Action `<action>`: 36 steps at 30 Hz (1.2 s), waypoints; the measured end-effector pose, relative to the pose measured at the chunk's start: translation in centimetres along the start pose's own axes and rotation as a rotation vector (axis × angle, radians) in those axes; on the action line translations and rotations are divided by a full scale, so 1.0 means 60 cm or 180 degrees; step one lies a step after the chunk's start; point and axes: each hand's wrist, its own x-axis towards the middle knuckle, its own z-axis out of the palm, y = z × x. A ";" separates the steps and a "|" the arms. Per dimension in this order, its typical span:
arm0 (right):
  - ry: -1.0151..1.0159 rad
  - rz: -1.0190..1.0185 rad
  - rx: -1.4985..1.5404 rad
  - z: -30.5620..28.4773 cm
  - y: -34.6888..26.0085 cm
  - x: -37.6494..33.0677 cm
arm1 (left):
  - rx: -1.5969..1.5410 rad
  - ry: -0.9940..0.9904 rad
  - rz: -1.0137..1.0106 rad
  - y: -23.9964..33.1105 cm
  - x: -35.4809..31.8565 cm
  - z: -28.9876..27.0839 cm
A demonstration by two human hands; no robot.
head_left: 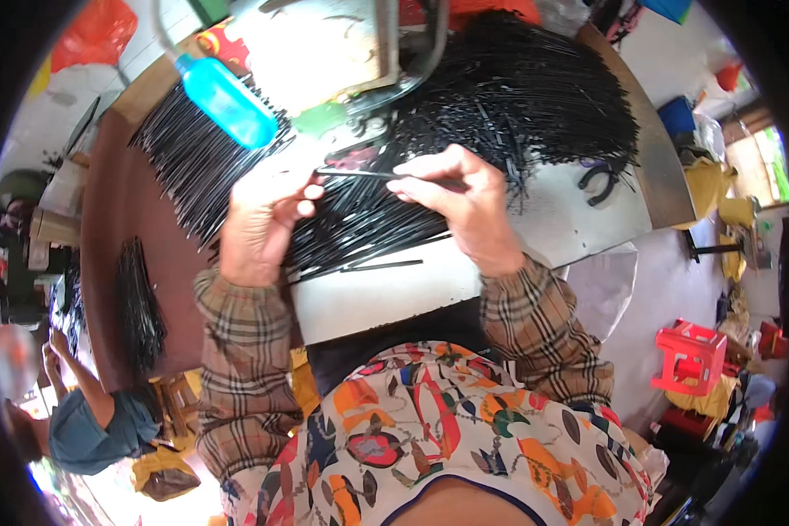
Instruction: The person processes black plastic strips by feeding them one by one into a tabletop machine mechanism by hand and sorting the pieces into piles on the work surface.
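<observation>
My left hand [270, 215] and my right hand [466, 200] are raised in front of the lit machine [346, 123] on the table. A thin black rod [357, 174] stretches level between them. The right hand pinches its right end between thumb and fingers. The left hand closes round its other end, partly washed out by the bright light. Below the hands lies a spread of similar black rods [368, 223], and a few single ones rest on the white tabletop [386, 294].
Large piles of black rods [535, 88] cover the table's back right, with another bundle [138, 302] on the brown board. A blue bottle [228, 103] hangs by the machine. Pliers [598, 184] lie at right. A red stool [693, 358] stands beyond; another person [96, 425] is at left.
</observation>
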 end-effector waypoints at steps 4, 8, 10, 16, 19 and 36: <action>-0.0296 -0.1612 -0.1808 -0.004 -0.013 -0.023 | -0.0460 0.0249 0.0057 -0.023 -0.022 0.020; -0.0432 -0.2032 -0.2165 -0.013 0.000 -0.023 | -0.0389 0.0160 0.0150 -0.026 -0.023 0.022; -0.0421 -0.2117 -0.2159 -0.016 0.003 -0.027 | -0.0387 0.0134 0.0162 -0.027 -0.028 0.026; -0.0314 -0.1603 -0.2394 -0.021 0.000 -0.056 | -0.0110 0.0331 -0.0072 -0.020 -0.066 0.061; 0.0273 -0.0655 -0.1161 -0.026 -0.001 -0.064 | 0.1638 0.0957 0.1091 -0.013 -0.121 0.108; 0.0709 0.0023 -0.0274 -0.068 0.019 -0.080 | 0.3639 -0.2712 0.2691 0.158 -0.203 0.154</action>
